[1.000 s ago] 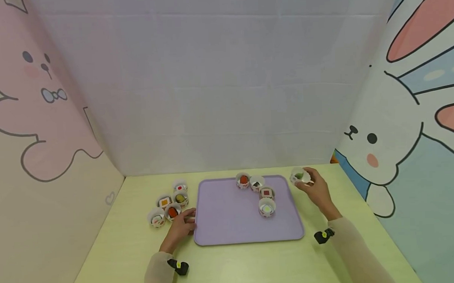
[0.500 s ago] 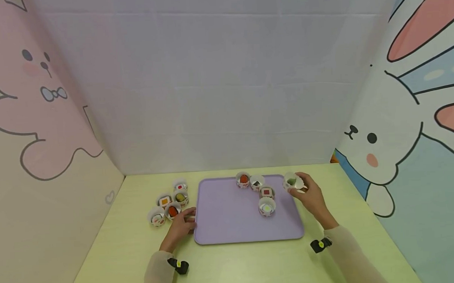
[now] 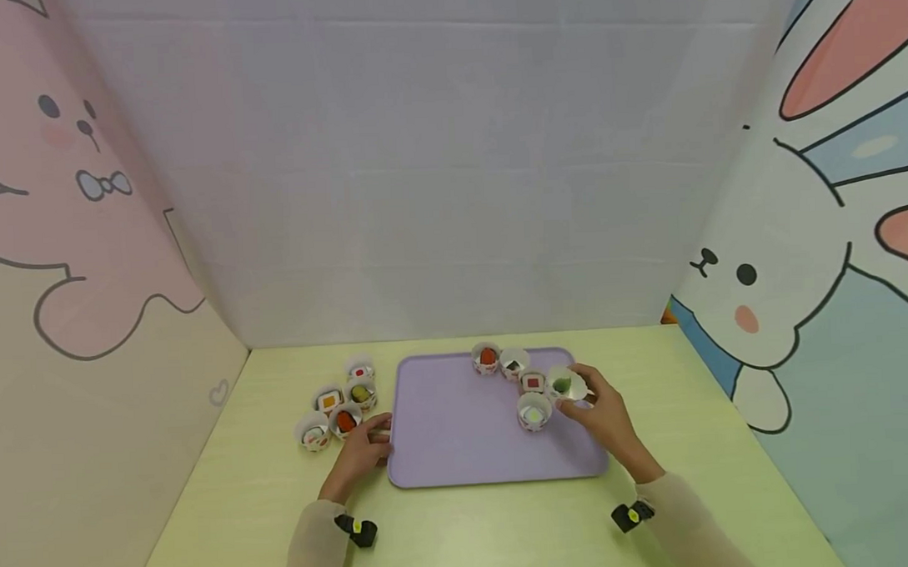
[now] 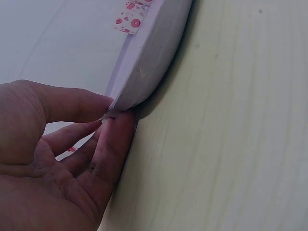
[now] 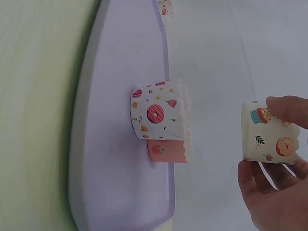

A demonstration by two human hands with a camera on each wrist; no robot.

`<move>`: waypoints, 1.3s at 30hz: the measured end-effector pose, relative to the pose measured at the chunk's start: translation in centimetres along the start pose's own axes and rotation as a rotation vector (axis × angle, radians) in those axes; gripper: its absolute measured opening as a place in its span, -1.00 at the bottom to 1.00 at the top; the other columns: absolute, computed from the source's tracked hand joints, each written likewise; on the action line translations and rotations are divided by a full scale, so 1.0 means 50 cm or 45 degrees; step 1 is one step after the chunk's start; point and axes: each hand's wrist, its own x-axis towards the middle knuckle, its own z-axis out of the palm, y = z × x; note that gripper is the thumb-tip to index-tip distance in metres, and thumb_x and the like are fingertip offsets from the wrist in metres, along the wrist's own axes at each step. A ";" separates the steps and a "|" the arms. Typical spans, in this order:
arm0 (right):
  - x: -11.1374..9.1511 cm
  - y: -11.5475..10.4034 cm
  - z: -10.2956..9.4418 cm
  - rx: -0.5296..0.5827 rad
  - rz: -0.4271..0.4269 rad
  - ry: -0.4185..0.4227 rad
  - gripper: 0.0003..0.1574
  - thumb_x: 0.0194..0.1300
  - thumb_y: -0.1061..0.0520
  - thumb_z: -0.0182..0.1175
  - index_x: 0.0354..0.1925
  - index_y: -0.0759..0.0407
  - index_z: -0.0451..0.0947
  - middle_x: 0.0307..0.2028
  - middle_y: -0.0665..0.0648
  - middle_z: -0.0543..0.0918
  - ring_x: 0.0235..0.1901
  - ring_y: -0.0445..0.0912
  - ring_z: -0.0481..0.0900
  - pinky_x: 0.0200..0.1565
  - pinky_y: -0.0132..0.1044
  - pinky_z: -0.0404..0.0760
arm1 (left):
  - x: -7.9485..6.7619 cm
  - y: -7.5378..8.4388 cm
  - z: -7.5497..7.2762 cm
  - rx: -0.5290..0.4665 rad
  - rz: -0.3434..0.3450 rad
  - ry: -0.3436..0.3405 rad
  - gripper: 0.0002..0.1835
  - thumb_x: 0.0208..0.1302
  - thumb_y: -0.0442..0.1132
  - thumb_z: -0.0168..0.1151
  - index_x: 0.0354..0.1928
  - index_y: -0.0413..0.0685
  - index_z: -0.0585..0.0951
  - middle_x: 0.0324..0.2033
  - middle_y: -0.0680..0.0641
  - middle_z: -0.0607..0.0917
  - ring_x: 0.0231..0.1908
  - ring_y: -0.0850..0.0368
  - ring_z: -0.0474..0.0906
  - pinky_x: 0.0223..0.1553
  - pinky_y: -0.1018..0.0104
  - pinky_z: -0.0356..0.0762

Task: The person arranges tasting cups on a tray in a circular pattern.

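My right hand (image 3: 607,416) pinches a white paper baking cup (image 3: 559,386) with a green piece inside. It is above the right part of a lilac tray (image 3: 460,446). In the right wrist view this cup (image 5: 262,134), printed with cupcakes and doughnuts, is held off the tray between thumb and fingers. My left hand (image 3: 360,455) grips the tray's left edge; the left wrist view shows thumb and fingers meeting on the rim (image 4: 144,62). Several filled paper cups stand on the tray, among them one with a red piece (image 3: 487,359) and one with a pale green centre (image 3: 534,414).
Left of the tray, several more filled cups cluster on the pale yellow table (image 3: 478,533), including one with an orange square (image 3: 328,401) and one with a red piece (image 3: 346,421) close to my left hand. A white curtain (image 3: 451,192) rises behind the table.
My right hand has brought the cup with the green piece leftward and nearer, from beyond the tray's right back corner to over the tray. The left hand stays at the tray's edge.
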 end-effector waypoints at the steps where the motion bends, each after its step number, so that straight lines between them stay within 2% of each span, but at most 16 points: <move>1: -0.003 -0.005 0.004 0.005 -0.006 -0.004 -0.23 0.20 0.19 0.37 0.33 0.16 0.33 0.17 0.25 0.56 0.12 0.17 0.51 0.08 -0.11 0.59 | 0.000 -0.001 0.000 0.004 0.002 0.000 -0.37 0.13 -0.52 0.22 0.31 -0.23 0.44 0.09 -0.25 0.56 -0.11 0.01 0.54 -0.34 0.18 0.65; 6: -0.014 -0.009 0.027 0.042 -0.084 -0.001 -0.26 0.13 0.31 0.38 0.27 0.26 0.38 0.14 0.33 0.57 0.14 0.22 0.52 0.11 0.09 0.56 | 0.003 -0.004 0.000 0.007 -0.010 0.001 -0.37 0.13 -0.51 0.21 0.32 -0.21 0.44 0.10 -0.24 0.55 -0.11 0.03 0.55 -0.33 0.19 0.66; 12: -0.023 0.006 0.053 0.038 -0.126 -0.026 -0.27 0.10 0.28 0.42 0.23 0.18 0.42 0.13 0.26 0.59 0.13 0.14 0.55 0.10 0.02 0.58 | 0.006 -0.008 0.001 0.006 -0.021 0.000 -0.36 0.13 -0.52 0.20 0.33 -0.19 0.44 0.10 -0.22 0.55 -0.10 0.03 0.54 -0.31 0.20 0.66; 21: -0.048 0.011 0.093 0.053 -0.170 -0.087 -0.26 0.04 0.27 0.46 0.21 0.19 0.45 0.10 0.27 0.61 0.07 0.15 0.58 0.03 -0.02 0.63 | 0.007 -0.006 0.001 0.010 -0.021 -0.001 -0.36 0.15 -0.51 0.20 0.33 -0.19 0.43 0.11 -0.22 0.55 -0.09 0.02 0.55 -0.31 0.19 0.66; 26: -0.057 0.017 0.111 0.039 -0.133 -0.114 -0.25 0.03 0.27 0.46 0.21 0.17 0.46 0.08 0.21 0.63 0.06 0.09 0.58 0.02 -0.19 0.64 | 0.007 -0.006 0.000 0.006 -0.025 -0.004 -0.36 0.15 -0.51 0.20 0.33 -0.19 0.43 0.11 -0.22 0.56 -0.10 0.04 0.55 -0.32 0.19 0.65; 39: -0.075 0.031 0.145 -0.060 -0.109 -0.113 -0.29 0.01 0.21 0.48 0.16 0.15 0.50 0.02 0.16 0.68 0.02 0.05 0.62 -0.01 -0.23 0.62 | 0.007 -0.005 0.000 0.001 -0.025 -0.005 -0.37 0.15 -0.51 0.22 0.33 -0.18 0.44 0.12 -0.23 0.56 -0.08 0.02 0.56 -0.31 0.20 0.66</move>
